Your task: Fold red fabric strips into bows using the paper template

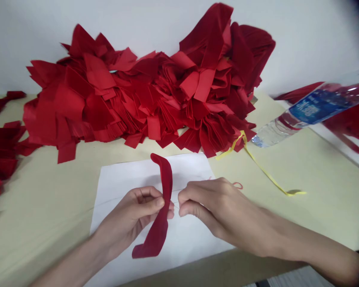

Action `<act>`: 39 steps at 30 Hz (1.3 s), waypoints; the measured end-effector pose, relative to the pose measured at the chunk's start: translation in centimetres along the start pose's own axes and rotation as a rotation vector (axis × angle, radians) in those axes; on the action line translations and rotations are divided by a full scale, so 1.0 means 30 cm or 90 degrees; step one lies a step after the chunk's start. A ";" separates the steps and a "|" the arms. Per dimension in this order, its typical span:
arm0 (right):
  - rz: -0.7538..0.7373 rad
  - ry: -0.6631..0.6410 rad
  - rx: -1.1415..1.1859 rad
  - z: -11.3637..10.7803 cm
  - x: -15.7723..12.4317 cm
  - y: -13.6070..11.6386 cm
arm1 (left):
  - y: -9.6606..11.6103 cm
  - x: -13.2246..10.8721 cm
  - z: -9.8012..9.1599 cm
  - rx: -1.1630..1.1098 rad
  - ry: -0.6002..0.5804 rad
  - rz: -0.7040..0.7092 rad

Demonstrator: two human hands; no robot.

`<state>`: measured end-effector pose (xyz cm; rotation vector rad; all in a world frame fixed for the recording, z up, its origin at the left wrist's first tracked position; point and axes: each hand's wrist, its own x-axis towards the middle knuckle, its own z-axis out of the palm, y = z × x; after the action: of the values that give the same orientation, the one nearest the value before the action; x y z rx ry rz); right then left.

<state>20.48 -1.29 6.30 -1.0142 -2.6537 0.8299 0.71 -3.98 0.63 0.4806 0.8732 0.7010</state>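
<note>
Beige tabletop (317, 179) spans the frame. At lower centre, left hand (137, 211) pinches dark-red ribbon (167, 175); right hand (224, 207) curls (its grip I cannot tell).

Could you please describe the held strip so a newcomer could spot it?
Find the white paper below the big red pile. Over it, the left hand pinches the red strip by its middle. Unlike the piled pieces, this one is held alone, both ends free.
</note>
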 end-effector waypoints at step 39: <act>-0.193 -0.232 0.076 0.029 0.089 0.071 | -0.018 -0.040 0.041 0.399 -0.073 -0.140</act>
<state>19.36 1.40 4.30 -0.4460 -2.9016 1.1761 1.37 -5.35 1.61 0.9554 1.0136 0.1816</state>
